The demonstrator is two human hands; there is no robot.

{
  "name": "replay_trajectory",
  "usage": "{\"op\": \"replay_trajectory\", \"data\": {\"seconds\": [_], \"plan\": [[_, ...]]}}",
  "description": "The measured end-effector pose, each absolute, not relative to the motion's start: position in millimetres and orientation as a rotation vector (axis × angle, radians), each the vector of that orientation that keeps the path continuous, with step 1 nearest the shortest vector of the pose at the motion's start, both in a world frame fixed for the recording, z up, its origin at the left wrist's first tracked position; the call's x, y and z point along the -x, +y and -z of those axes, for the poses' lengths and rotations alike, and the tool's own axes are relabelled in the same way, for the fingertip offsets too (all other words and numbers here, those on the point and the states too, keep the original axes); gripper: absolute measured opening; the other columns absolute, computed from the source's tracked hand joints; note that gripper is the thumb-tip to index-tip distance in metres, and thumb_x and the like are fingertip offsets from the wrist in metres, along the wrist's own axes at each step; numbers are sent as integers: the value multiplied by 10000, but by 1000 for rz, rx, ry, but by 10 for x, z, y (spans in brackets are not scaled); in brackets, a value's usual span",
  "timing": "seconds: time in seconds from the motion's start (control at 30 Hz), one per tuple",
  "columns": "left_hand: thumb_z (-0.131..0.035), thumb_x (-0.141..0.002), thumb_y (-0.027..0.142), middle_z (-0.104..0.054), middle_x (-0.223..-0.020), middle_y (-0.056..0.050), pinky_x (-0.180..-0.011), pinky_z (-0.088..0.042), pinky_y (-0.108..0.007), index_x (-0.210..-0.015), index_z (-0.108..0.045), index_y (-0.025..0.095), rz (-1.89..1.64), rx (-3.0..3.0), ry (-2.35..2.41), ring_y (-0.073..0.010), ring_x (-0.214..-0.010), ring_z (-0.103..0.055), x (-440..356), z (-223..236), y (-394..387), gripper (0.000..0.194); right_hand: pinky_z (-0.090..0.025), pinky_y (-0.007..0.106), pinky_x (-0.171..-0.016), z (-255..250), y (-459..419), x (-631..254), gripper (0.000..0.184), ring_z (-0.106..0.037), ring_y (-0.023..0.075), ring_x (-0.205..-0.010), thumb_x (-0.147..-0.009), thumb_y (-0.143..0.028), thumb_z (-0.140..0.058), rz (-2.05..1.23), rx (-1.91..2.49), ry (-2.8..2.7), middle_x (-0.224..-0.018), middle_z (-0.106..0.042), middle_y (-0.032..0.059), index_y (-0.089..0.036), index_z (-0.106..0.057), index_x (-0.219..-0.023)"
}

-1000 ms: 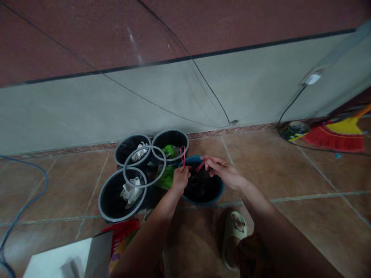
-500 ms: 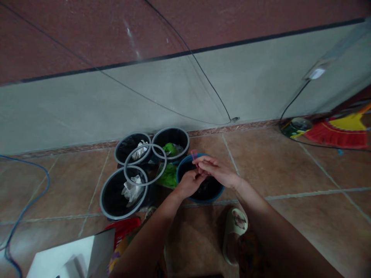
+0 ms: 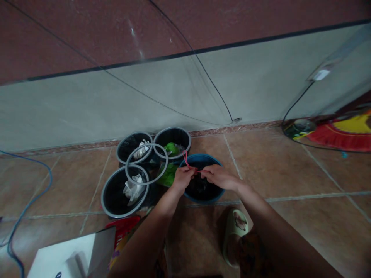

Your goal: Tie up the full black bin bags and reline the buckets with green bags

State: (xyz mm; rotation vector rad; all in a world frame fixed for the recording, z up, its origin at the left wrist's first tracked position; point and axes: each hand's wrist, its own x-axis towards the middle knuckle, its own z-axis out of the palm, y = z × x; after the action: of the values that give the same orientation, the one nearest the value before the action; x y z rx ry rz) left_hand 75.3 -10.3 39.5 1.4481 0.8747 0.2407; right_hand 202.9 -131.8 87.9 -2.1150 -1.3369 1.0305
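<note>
Over the blue bin (image 3: pixel 204 157), the left hand (image 3: pixel 183 178) at nine o'clock and right hand (image 3: pixel 219 177) at three pinch pink string (image 3: pixel 186 159), now farther apart.

A wall (image 3: pixel 145 100), maroon above and pale grey below a dark stripe (image 3: pixel 246 43), meets brown floor tiles (image 3: pixel 275 166). Reddish skirting (image 3: pixel 255 127) lines its foot in dim light.

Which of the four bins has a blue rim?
The rightmost bin, over which the left hand and right hand hold a red string. The other three bins, grouped to its left, have grey rims.
</note>
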Motion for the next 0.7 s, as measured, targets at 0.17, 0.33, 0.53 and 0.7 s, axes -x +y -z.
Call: {"op": "replay_trajectory", "data": {"seconds": [0.17,0.33,0.53,0.7], "plan": [[-636,-787,141,-766,-805,-43,-774,-521,-287,-852,-785,178,-176,-1841,828,-169,-764,-679,-715,-484,-73,167,-437,252,-639,-734,-1388,-2132,145,-634,167,-709,-816,-252,-630,-1145,2141,-1383,-789,-728,46,-184,-737,-886],[-511,-880,72,-779,-1027,-24,-1136,-360,-432,-968,-753,238,-175,-2372,460,-194,-999,-691,-662,-641,-150,306,-481,341,-947,-591,-1355,-2167,450,-667,231,-1035,-718,-57,-538,-798,1995,-1217,-1147,-737,66,-223,-732,-1088],[-491,-853,20,-767,-1001,-35,-1168,-333,-460,-1056,-696,224,-321,-2584,259,-181,-952,-693,-604,-649,-158,353,-487,365,-911,-561,-1245,-2039,218,-652,241,-945,-823,-249,-581,-839,1664,-1365,-1036,-739,79,-199,-700,-999],[-482,-890,50,-734,-1005,-68,-1025,-491,-373,-1101,-680,197,-505,-2558,361,-186,-974,-672,-573,-580,-141,324,-482,336,-829,-625,-1217,-1997,221,-640,212,-850,-894,-262,-497,-825,1696,-1288,-924,-726,75,-186,-690,-969]]}}
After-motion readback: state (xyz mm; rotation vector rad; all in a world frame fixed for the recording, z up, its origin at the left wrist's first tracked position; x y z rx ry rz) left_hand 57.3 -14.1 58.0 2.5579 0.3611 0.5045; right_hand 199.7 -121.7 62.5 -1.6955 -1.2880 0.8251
